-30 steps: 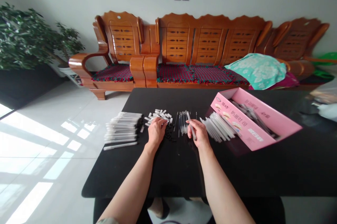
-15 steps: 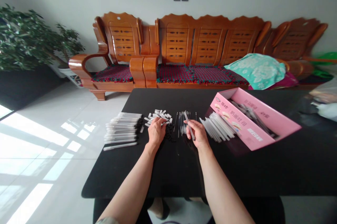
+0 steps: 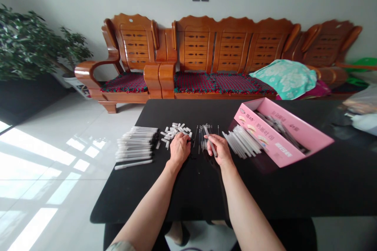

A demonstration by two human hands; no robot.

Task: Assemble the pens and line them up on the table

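Note:
My right hand (image 3: pixel 218 150) is closed round a clear pen barrel (image 3: pixel 211 144), its tip pointing away over a row of thin refills (image 3: pixel 202 132). My left hand (image 3: pixel 179 148) lies knuckles up on the black table (image 3: pixel 294 188), fingers curled over the small black parts just below a heap of white caps (image 3: pixel 175 129). What those fingers hold is hidden. A stack of finished white pens (image 3: pixel 136 143) lies at the table's left edge. A pile of clear barrels (image 3: pixel 243 142) lies to the right of my right hand.
An open pink cardboard box (image 3: pixel 290 137) with dark pens inside sits at the right of the table. Behind the table stand a wooden sofa (image 3: pixel 229 56) and armchair (image 3: pixel 129 62). A potted plant (image 3: pixel 32 43) is at left; bags lie at far right.
My left hand has slid right, from the white caps to the small black parts. My right hand has shifted slightly left with the barrel.

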